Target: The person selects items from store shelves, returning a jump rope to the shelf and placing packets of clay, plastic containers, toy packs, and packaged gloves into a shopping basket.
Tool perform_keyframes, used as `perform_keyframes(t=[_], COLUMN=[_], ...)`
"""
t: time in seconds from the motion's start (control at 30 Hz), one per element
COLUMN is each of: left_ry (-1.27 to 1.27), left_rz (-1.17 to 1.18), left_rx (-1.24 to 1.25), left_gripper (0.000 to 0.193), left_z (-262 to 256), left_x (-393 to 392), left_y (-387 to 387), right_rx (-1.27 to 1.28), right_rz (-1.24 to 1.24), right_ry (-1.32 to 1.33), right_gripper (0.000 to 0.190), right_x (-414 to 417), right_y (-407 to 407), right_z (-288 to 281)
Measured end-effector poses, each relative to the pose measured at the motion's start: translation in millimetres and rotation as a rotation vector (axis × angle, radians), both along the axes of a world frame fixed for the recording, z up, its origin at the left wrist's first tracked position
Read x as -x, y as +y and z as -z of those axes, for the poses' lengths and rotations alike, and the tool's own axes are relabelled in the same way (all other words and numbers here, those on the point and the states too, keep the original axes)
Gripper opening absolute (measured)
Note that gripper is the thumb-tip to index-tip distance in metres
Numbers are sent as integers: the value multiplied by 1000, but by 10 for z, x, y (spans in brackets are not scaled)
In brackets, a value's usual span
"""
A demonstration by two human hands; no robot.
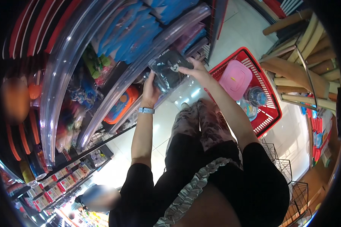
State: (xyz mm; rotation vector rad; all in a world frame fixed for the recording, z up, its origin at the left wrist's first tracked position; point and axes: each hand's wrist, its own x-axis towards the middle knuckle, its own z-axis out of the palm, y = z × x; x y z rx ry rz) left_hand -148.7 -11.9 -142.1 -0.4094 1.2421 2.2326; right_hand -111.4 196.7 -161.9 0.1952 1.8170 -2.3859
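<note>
Both my hands hold a dark folded item in a see-through plastic bag (169,76), which bears white writing. My left hand (151,92) grips its lower left edge, with a light blue watch band (146,110) on the wrist. My right hand (199,71) has its thumb across the front and its fingers at the right edge. The package is raised in front of a shelf of wrapped goods. To the right of my right forearm a red plastic basket (277,113) carries a pink plastic container (236,78) and a see-through plastic container (255,96).
Shelves with curved see-through plastic fronts (113,113) run along my left, holding blue bagged goods (128,31) and an orange-rimmed item (122,106). Wooden bats or handles (298,73) stand in a wire rack at right. Another person (101,197) is at lower left. Below lies tiled floor (159,136).
</note>
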Motion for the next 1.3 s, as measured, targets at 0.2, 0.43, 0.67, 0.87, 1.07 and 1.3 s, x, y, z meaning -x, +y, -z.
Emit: perform_keyframes(t=[0.2, 0.43, 0.67, 0.87, 1.07, 1.3], left_ry=[118, 409, -75, -369, -446, -315], left_rz=[258, 714, 845, 932, 1322, 1664], left_rx=[224, 502, 34, -14, 110, 361], left_gripper=[35, 40, 28, 27, 29, 43], left_z=[188, -255, 84, 730, 1099, 1095], left_x=[-580, -1154, -1622, -1982, -2078, -2277], left_y=[59, 822, 1481, 1784, 1946, 2080], right_rx=[163, 26, 116, -346, -1131, -1288], right_rz=[-2, 195, 334, 176, 24, 379], right_ry=[22, -261, -312, -473, -595, -441], right_gripper=[54, 60, 59, 51, 57, 45], right_x=[-989, -2343, -3303, -3444, -3293, -3153], right_y=[386, 950, 1552, 2112, 2034, 1532], right_z=[70, 103, 342, 400, 537, 889])
